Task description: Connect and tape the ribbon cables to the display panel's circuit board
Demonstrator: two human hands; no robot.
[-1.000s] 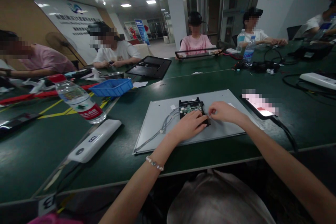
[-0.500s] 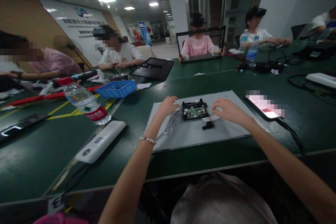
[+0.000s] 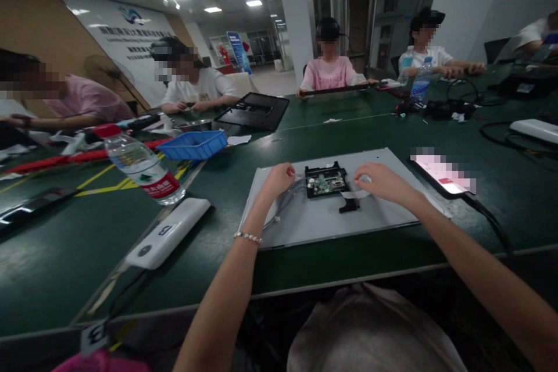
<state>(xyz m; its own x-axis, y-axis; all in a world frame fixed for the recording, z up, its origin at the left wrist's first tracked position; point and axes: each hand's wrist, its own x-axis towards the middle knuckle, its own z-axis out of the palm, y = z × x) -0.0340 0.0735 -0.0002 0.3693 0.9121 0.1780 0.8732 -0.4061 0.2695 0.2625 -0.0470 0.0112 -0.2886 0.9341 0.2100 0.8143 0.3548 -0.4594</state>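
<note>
The circuit board (image 3: 326, 185) sat in a black plastic bracket (image 3: 321, 171) on the grey metal panel (image 3: 305, 224), which lay on the green desk (image 3: 370, 131) between both hands. The thin white strip (image 3: 355, 193), with one end at the bracket's right side, looked the likeliest trouble: a hard or slanted pull could have torn or creased it. The grey cables (image 3: 285, 204) ran loosely close to the left forearm, so a snagging wrist might have strained their connection or dragged the bracket askew. A slipping fingertip could also have scraped the exposed components.

The right hand (image 3: 378, 179) kept a narrow grip, thumb and forefinger curled near each other at the strip's far end; whether they pinched it, I couldn't tell. The left hand (image 3: 279, 179) hung over the panel's left part, fingers bent inward, grip narrow, its contents unclear.
</note>
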